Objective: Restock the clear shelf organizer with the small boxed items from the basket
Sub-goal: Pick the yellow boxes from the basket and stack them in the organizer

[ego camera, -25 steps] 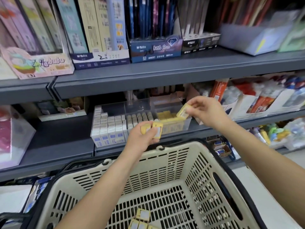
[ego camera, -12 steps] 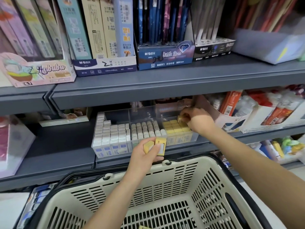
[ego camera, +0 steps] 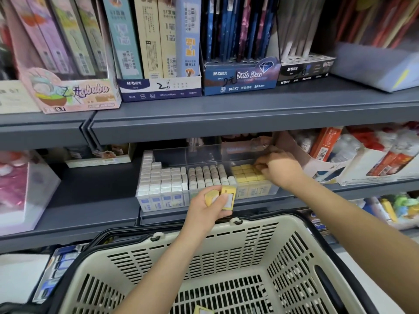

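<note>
Under the blue "Little Stars 840X1" carton (ego camera: 240,75), the left hand (ego camera: 208,207) grips two small yellow boxes (ego camera: 224,197); the right hand (ego camera: 278,168) pinches another inside the clear plastic organizer (ego camera: 204,152).

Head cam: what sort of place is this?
Probably a stationery shop aisle: grey shelving, branded pencil display cartons, a clear organizer of small boxes, and a shopping basket.

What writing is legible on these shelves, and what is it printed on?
"Little Stars": blue cardboard display box.
"840X1": same blue box.
"HB": white-and-navy cardboard display box.
"0.7": pink cardboard display box.
Small yellow boxes in the left hand: print too blurred.
</note>
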Available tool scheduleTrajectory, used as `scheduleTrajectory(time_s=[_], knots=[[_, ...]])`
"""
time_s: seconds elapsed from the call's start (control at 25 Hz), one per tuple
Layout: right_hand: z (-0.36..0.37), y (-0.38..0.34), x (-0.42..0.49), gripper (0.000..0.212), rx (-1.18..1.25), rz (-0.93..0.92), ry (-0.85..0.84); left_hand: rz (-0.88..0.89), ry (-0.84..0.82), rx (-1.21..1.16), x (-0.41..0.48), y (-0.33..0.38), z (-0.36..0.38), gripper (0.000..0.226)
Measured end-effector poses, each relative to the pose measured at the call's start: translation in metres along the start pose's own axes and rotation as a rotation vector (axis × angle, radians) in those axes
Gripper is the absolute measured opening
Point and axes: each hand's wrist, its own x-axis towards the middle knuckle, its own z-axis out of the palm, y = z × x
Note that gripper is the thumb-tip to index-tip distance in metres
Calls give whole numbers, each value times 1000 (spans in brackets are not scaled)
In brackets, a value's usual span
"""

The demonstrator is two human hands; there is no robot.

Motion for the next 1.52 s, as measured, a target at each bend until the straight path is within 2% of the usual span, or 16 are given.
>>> scheduleTrajectory(time_s=[0.08, 0.16, 0.28, 0.48, 0.6, 0.72, 0.88, 1.04, 1.16, 1.32, 1.44, 1.52], knots=[[-8, -15, -14, 24, 224, -37, 35, -12, -3, -61, 1, 2, -1, 15], [-15, -37, -32, 25, 476, -123, -16, -21, -8, -86, 1, 5, 0, 13], [-21, -59, -49, 22, 584, -203, -139, -21, -24, -67, 0, 7, 1, 9], [-29, -65, -52, 19, 699, -140, -235, 15, -50, -28, 1, 13, -2, 8], [-31, -62, -50, 10, 873, -76, -227, -12, -78, -68, 1, 15, -6, 10], [-33, -59, -53, 12, 967, -83, -218, -60, -128, -88, -3, 14, -10, 17], [-30, -61, -56, 23, 1013, -56, -244, 8, -45, -80, -3, 14, -8, 20], [-27, -63, -60, 20, 1300, 104, -295, 118, 37, 96, -2, 16, -5, 29], [-27, -62, -57, 12, 1271, 167, -300, 137, 47, 149, -1, 16, -1, 33], [-31, -53, -44, 16, 1153, 154, -239, 96, 31, 74, 0, 15, -5, 22], [-35, -37, -19, 14, 1044, 199, -49, 50, -2, 67, 0, 8, -15, 15], [-34, -28, 5, 19, 712, 177, 112, 98, -13, 100, -2, 4, -20, 12]])
